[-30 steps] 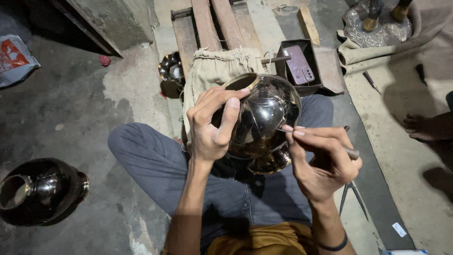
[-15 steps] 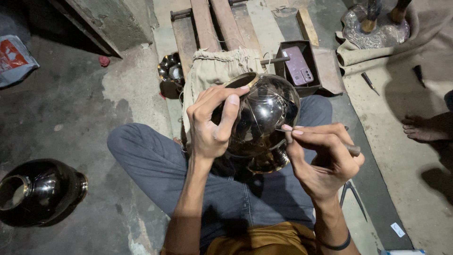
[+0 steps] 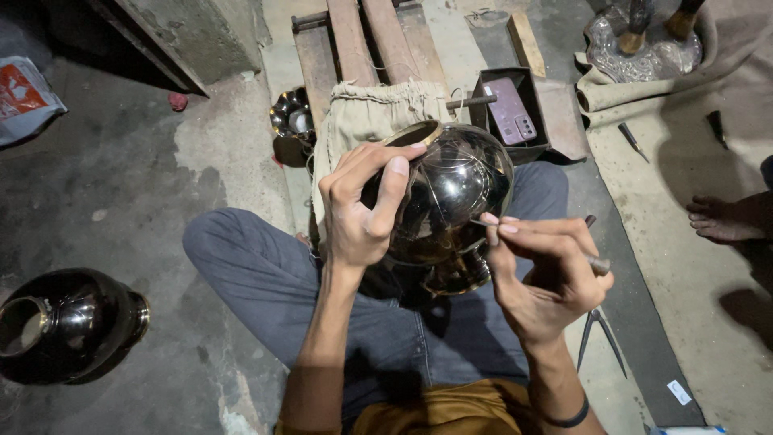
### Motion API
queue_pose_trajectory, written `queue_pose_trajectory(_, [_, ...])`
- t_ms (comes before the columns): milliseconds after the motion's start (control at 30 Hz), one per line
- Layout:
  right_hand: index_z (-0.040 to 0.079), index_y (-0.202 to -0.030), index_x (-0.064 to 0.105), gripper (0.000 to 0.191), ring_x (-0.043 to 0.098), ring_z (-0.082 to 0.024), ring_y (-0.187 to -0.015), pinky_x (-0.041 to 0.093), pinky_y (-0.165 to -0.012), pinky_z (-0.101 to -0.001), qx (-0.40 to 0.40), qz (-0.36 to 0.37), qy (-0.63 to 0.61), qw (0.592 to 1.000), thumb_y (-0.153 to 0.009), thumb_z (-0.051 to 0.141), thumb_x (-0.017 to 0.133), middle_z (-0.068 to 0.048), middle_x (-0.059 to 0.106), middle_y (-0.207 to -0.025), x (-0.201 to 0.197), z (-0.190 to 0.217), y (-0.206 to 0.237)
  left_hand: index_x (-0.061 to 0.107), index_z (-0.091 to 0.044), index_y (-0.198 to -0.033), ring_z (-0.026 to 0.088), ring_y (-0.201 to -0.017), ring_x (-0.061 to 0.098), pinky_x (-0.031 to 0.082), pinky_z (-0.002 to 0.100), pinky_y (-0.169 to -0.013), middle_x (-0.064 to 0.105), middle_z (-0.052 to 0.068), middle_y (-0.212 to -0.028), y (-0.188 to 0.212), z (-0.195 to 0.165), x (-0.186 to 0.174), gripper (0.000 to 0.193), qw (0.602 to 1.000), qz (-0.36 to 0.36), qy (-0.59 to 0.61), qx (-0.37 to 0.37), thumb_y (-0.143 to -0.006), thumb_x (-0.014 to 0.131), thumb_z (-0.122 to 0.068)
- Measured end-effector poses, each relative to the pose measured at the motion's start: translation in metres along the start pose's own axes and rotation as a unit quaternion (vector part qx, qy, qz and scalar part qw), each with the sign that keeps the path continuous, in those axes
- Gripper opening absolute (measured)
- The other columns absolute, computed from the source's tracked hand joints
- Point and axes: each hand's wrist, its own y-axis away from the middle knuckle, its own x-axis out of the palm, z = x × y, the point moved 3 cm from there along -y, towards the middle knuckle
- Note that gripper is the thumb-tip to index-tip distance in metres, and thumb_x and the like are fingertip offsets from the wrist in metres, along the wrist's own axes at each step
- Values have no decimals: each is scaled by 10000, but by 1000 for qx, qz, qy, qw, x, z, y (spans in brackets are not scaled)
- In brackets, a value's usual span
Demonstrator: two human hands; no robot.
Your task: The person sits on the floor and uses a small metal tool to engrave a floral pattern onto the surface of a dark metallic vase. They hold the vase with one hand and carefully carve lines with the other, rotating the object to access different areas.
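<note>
Two hands engraving a dark metal pot

Your left hand wraps its fingers over the rounded, glossy black metal pot, held on your lap. Your right hand pinches a thin metal scribing tool, tip against the pot's side. Several fine lines already cross the surface; much remains plain. Another dark round pot sits on the floor at left.

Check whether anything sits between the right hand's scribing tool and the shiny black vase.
Nothing visible does. The right hand pinches a thin metal tool whose tip meets the bare side of the dark glossy vase. The left hand grips the vase's other side near its brass rim, away from the tip.
</note>
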Motion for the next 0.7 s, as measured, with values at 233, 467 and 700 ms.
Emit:
queue_pose_trajectory(233, [-22, -1025, 680, 197, 747, -149, -876, 645, -789, -213, 14, -20, 27, 999, -915, -122, 810, -132, 715, -1030, 2, 0, 5, 754, -30, -1080, 265, -919, 709, 527, 355, -923, 745, 127, -964, -2, 0, 0, 245, 1000, -2, -9, 7, -1010, 566, -169])
queue_pose_trajectory(467, [-18, -982, 660, 203, 740, -165, -881, 662, -815, -250, -2, -51, 14, 999, -886, -129, 800, -140, 694, -1015, 7, 2, 14, 752, -27, -1084, 257, -916, 710, 528, 353, -916, 746, 125, -970, 0, 1, 0, 247, 1000, -1, -5, 3, -1012, 561, -166])
queue_pose_trajectory(700, [-32, -1006, 667, 192, 748, -176, -889, 672, -814, -260, 15, -68, 15, 997, -912, -133, 799, -145, 688, -1024, 11, -1, 14, 760, -28, -1086, 238, -859, 689, 515, 349, -889, 721, 102, -876, -3, 2, 0, 260, 1000, 2, -6, -2, -1004, 556, -169])
